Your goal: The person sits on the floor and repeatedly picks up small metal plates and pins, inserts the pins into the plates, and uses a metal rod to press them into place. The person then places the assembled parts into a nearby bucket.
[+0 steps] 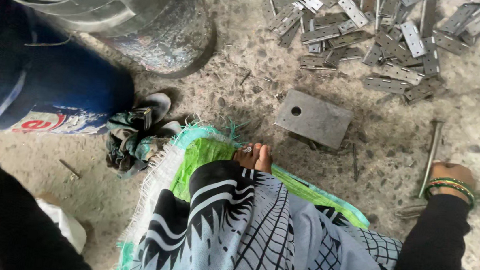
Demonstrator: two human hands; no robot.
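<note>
My right hand (451, 172), with green bangles on the wrist, rests low on the concrete floor at the right. It lies right beside a long thin metal rod (432, 152), and its fingers are hidden behind the wrist. Of my left arm only a black sleeve (1, 218) shows at the bottom left; the hand itself is out of frame. A grey metal block with one round hole (313, 119) lies on the floor ahead of my bare foot (255, 156). Beyond it is a heap of several flat metal hinges (376, 37).
A dark metal drum (151, 23) and a blue barrel (48, 77) stand at the upper left, with worn sandals (139, 126) at their base. I sit on a green woven sack (206, 152). Loose nails and scraps dot the floor, and a flat metal tool (413, 211) lies under my right wrist.
</note>
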